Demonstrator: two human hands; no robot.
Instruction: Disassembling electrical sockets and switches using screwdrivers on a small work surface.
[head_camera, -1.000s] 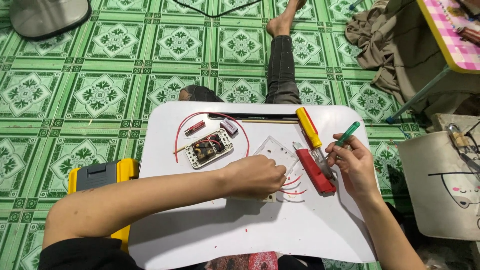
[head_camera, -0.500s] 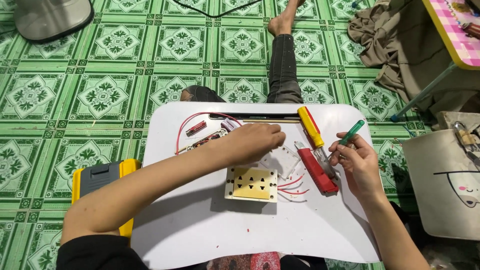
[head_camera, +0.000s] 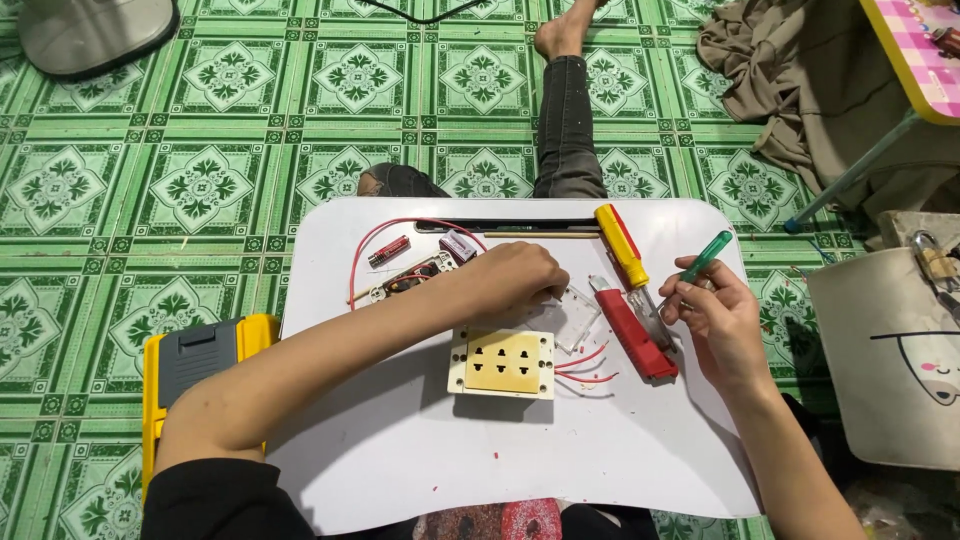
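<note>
My left hand (head_camera: 512, 276) reaches across the white lap table (head_camera: 400, 440), its fingers closed over a clear plastic cover (head_camera: 578, 318) just above a cream wall socket plate (head_camera: 503, 363). Whether it grips the cover is hidden. My right hand (head_camera: 718, 312) holds a green-handled screwdriver (head_camera: 702, 259) upright at the table's right side. Between the hands lie a red cutter (head_camera: 634, 334) and a yellow and red screwdriver (head_camera: 624, 248). Red wires (head_camera: 588, 366) trail from the socket plate's right edge.
An open circuit board (head_camera: 412, 279), a red battery (head_camera: 388, 250) and a small purple part (head_camera: 458, 245) lie at the table's back left. A yellow and grey toolbox (head_camera: 190, 358) sits on the green tiled floor at left, a cloth bag (head_camera: 895, 350) at right.
My left hand lifted off the socket plate, leaving it uncovered, moved up toward the back left of the table, then right to the clear cover. My right hand stayed put with the green screwdriver.
</note>
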